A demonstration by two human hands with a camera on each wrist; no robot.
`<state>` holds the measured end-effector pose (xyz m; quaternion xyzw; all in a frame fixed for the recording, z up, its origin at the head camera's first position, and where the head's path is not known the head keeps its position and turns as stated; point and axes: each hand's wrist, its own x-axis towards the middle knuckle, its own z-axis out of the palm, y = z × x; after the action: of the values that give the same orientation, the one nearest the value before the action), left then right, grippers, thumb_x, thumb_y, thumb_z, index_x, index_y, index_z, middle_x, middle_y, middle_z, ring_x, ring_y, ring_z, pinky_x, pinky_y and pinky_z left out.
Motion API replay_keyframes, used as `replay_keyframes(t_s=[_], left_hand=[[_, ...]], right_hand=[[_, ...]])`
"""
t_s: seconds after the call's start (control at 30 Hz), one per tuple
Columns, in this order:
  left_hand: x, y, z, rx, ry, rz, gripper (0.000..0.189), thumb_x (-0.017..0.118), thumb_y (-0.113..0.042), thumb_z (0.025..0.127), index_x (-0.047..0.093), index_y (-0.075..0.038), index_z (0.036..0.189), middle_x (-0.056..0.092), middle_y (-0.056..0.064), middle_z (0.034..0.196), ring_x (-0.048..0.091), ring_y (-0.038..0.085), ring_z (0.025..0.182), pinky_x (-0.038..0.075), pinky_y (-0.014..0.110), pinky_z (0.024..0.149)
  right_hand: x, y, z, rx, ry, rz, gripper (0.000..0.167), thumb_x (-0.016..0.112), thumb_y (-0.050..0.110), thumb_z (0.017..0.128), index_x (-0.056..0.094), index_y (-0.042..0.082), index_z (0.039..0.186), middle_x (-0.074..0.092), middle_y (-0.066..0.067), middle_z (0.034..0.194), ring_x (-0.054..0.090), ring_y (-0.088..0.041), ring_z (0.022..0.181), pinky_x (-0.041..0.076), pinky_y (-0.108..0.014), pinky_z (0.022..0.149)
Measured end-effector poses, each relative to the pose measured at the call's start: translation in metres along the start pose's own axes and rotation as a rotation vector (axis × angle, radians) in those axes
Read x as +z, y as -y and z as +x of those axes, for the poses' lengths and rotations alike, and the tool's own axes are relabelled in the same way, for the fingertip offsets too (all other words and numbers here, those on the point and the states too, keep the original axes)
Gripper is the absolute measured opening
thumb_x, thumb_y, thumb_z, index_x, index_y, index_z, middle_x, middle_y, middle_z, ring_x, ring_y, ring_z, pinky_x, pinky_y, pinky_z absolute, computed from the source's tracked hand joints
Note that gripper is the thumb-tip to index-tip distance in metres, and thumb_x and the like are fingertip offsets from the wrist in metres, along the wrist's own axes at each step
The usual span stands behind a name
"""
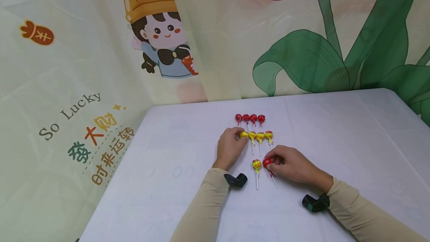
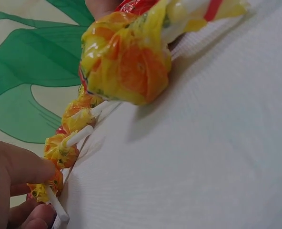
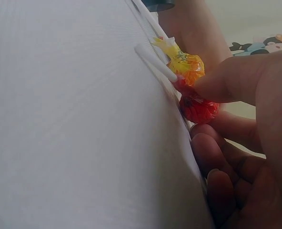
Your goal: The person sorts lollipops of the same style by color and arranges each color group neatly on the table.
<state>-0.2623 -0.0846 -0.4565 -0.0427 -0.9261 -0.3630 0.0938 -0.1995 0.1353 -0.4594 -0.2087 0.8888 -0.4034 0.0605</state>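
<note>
My left hand [image 1: 231,147] pinches a yellow lollipop [image 1: 243,135] at the left end of a row of yellow ones; in the left wrist view the thumb presses on that lollipop's wrapper [image 2: 45,191]. Lower on the table, my right hand [image 1: 291,163] holds a red lollipop [image 1: 267,163] by its head between thumb and fingers, its white stick slanting toward me. Just left of it lies a single yellow lollipop [image 1: 256,165], apart from the rows. Seen from the right wrist, the red lollipop [image 3: 199,109] is close to the table surface.
Behind the yellow row, several red lollipops [image 1: 253,118] lie side by side, sticks toward me. Everything rests on a white-covered table [image 1: 336,133]. A printed backdrop [image 1: 218,47] with a cartoon figure and green leaves hangs behind its far edge.
</note>
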Motion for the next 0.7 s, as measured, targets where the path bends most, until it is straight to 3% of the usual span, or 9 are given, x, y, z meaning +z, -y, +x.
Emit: replay_keyframes(t_s=[0.4,0.7], left_hand=[[0.0008,0.0009,0.0008,-0.002,0.015,-0.006,0.035,0.074,-0.027,0.091,0.07,-0.012,0.122,0.06,0.0,0.101,0.054,0.014,0.081,0.047,0.029,0.069],[0.0008,0.0036,0.0003,-0.01,-0.05,-0.074,0.03,0.065,-0.031,0.097,0.072,-0.012,0.119,0.063,-0.001,0.103,0.057,0.014,0.085,0.05,0.03,0.074]], right_hand=[[0.0001,-0.0003,-0.0001,0.008,0.001,0.006,0.023,0.075,0.019,0.089,0.07,0.015,0.111,0.059,0.006,0.091,0.054,-0.015,0.083,0.049,-0.026,0.072],[-0.0004,-0.0003,-0.0002,-0.01,-0.005,0.014,0.02,0.075,0.019,0.089,0.07,0.016,0.108,0.06,0.007,0.09,0.055,-0.015,0.083,0.049,-0.026,0.072]])
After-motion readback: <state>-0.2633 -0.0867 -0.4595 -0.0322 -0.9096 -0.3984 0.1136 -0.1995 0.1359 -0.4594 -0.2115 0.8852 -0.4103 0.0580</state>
